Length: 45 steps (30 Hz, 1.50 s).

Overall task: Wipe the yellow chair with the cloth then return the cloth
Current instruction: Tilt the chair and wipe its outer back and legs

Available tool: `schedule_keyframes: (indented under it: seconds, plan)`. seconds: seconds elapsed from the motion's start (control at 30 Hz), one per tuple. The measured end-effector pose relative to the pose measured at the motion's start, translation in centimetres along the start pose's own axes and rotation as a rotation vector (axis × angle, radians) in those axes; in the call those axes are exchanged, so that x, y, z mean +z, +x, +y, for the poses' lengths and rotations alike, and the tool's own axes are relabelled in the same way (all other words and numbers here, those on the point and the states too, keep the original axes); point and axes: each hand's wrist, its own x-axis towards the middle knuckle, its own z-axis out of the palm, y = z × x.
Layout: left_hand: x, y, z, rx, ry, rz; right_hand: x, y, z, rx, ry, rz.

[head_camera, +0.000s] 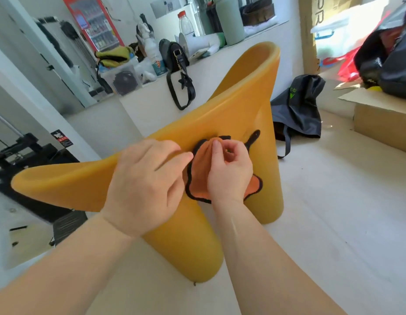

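Mid-task, by my read. Cloth (pixel 198 176) was bunched against the yellow chair (pixel 231 105), on its sloping side. Right hand (pixel 229 171) pinched a fold of it. Left hand (pixel 147 183) lay flat on the chair just beside, fingers straight. Couldn't tell wipe coverage. Cloth return not yet done.
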Motion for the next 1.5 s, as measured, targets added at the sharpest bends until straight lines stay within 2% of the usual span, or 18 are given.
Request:
schedule_keyframes:
  seconds: [0.07, 0.17, 0.3, 0.37, 0.47, 0.5, 0.57, 0.7, 0.77, 0.83, 0.93, 1.1, 1.2, 1.33, 1.5]
  plan:
    - [-0.4, 2.3, -1.0, -0.140, 0.035, -0.068, 0.3, 0.3, -0.8, -0.020, 0.082, -0.006]
    - [-0.3, 4.9, -1.7, -0.369, -0.159, -0.215, 0.8, 0.6, -2.8, -0.103, 0.148, -0.032]
    - [0.3, 6.2, -2.2, -0.526, -0.408, -0.162, 0.6, 2.0, -5.2, -0.354, 0.133, -0.104]
    - [0.5, 6.1, -2.1, -0.550, -0.436, -0.169, 0.5, 2.7, -4.5, -0.431, 0.014, -0.156]
    - [0.8, 5.4, -1.8, -0.542, -0.334, -0.131, 1.8, 1.6, -0.2, -0.512, -0.325, -0.250]
    - [0.9, 5.3, -1.7, -0.537, -0.311, -0.113, 2.5, 0.5, 1.3, -0.489, -0.405, -0.237]
    - [1.0, 5.1, -1.6, -0.520, -0.285, -0.110, 3.8, -1.9, 4.2, -0.327, -0.454, -0.241]
    - [1.1, 5.0, -1.5, -0.483, -0.245, -0.106, 4.1, -2.3, 7.0, -0.083, -0.403, -0.232]
    - [1.2, 5.0, -1.4, -0.476, -0.235, -0.107, 3.0, -0.5, 7.3, 0.042, -0.350, -0.160]
    - [1.2, 5.0, -1.3, -0.476, -0.235, -0.101, 1.9, 1.2, 6.8, 0.028, -0.291, -0.129]
    - [1.3, 5.0, -1.2, -0.485, -0.225, -0.081, 2.4, 1.6, 5.3, -0.097, -0.178, -0.211]
    - [1.3, 5.0, -1.0, -0.469, -0.212, -0.084, 4.3, -0.5, 2.9, -0.043, 0.001, -0.145]
    - [1.0, 5.0, -1.4, -0.507, -0.321, -0.082, 5.1, -0.6, 1.7, -0.048, 0.028, -0.125]
    - [0.8, 5.0, -1.7, -0.586, -0.476, -0.082, 5.5, 2.8, -1.3, -0.043, 0.034, -0.048]
    - [0.9, 5.2, -1.8, -0.607, -0.503, -0.095, 4.8, 8.5, -2.8, 0.078, 0.029, 0.052]
